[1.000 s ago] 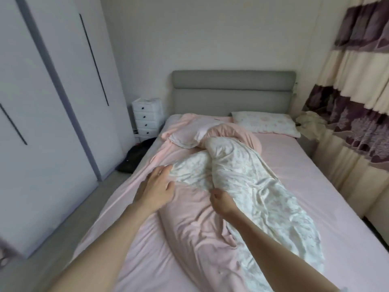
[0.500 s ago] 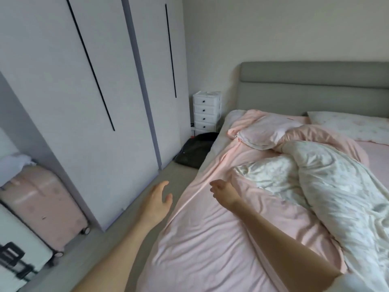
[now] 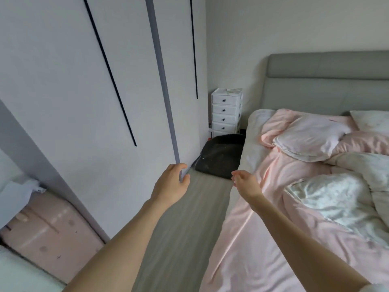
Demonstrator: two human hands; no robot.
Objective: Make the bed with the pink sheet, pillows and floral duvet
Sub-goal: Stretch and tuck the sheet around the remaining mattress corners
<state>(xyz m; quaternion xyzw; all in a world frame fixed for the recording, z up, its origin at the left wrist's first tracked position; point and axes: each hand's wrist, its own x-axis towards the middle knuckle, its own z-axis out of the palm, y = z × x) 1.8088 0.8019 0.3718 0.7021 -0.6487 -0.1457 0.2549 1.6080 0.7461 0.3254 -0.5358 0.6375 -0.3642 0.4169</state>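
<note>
1. Head view: both bare arms were extended forward over the gap between the wardrobe on the left and the bed on the right.
2. The left hand hung above the grey floor, just in front of the wardrobe's lower corner. Its fingers were loosely curled and part open, holding nothing.
3. The right hand hovered over the left edge of the bed. Its fingers were relaxed and slightly bent, with nothing gripped; contact with the bedding could not be confirmed.
4. The pink sheet covered the mattress, wrinkled along the near left side, with a bare white strip of mattress showing at the far left corner.
5. The floral duvet lay bunched on the right half of the bed, its pink underside turned up in places.
6. A pale pink pillow lay askew at the far end, resting on crumpled pink fabric. A second, floral pillow lay against the grey headboard, cut off by the right frame edge.
7. A white drawer unit stood in the far corner, with a black bag on the floor in front of it.
8. A pink suitcase stood at the near left, beside the wardrobe.
</note>
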